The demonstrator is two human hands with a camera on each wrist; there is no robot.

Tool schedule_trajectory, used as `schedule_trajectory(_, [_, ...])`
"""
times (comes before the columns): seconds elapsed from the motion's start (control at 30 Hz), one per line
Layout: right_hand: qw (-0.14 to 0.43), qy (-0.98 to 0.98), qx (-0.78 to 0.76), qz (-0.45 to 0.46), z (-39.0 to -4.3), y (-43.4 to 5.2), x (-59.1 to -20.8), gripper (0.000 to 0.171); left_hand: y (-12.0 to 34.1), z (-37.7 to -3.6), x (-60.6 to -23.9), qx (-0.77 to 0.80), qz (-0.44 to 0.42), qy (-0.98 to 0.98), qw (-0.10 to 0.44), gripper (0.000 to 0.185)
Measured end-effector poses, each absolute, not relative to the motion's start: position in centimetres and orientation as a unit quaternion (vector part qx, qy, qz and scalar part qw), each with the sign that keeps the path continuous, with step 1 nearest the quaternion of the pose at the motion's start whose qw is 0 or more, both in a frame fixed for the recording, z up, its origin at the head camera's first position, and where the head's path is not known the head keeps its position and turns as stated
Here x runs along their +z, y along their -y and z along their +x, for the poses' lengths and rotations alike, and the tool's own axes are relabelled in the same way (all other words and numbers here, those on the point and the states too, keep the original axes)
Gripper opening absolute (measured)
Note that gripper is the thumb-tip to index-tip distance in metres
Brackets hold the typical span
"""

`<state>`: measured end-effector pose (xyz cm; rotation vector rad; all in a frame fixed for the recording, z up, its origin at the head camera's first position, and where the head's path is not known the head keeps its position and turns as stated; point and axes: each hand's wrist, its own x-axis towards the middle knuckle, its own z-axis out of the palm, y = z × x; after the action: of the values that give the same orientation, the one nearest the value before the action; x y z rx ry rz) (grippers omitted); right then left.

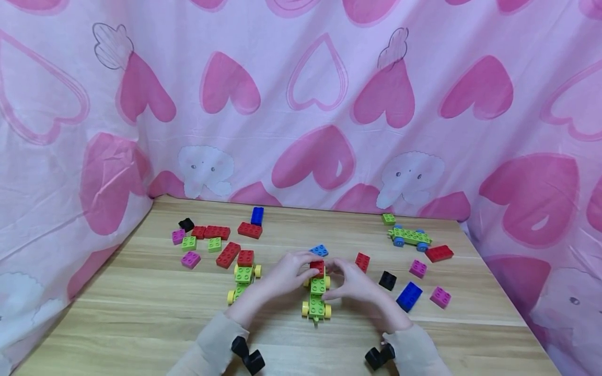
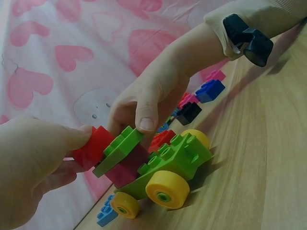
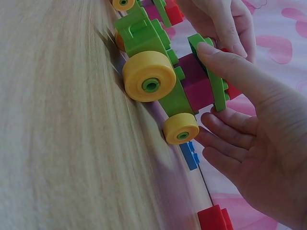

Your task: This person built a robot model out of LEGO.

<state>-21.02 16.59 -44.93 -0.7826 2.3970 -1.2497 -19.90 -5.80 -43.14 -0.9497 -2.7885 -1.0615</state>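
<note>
1. No writing, brand or label is readable on any block.
2. My left hand (image 1: 287, 271) pinches the red brick (image 1: 317, 267) on top of the green car (image 1: 316, 297), thumb and fingers curled round it.
3. My right hand (image 1: 355, 284) has its thumb pressed on the tilted green plate (image 2: 120, 146) under that brick, the other fingers loosely spread behind; it seems to pinch, but the grip is partly hidden.
4. The car sits mid-table between both hands, yellow wheels (image 2: 168, 189) on the wooden table (image 1: 141, 318).
5. Count: three wheeled cars – mine, a second car (image 1: 243, 279) just to its left, a blue-wheeled car (image 1: 410, 237) far right.
6. Loose: four pink blocks, two black, three blue, roughly six red.
</note>
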Motion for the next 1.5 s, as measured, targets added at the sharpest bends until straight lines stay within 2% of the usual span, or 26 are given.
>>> schedule_trajectory(0.53, [0.158,-0.842,-0.437,-0.273,-21.05,-16.54,-45.02,0.066,5.56,-19.87,-43.36,-0.355,-0.3,0.885,0.012,0.035])
schedule_trajectory(1.0, [0.147,-0.851,-0.429,-0.266,-20.92,-16.23,-45.19,0.072,5.51,-19.93,-43.62,-0.354,-0.308,0.883,0.029,0.035])
schedule_trajectory(1.5, [0.136,-0.846,-0.441,-0.267,-20.97,-15.91,-45.33,0.062,5.07,-19.54,-43.27,-0.334,-0.297,0.894,0.028,0.036])
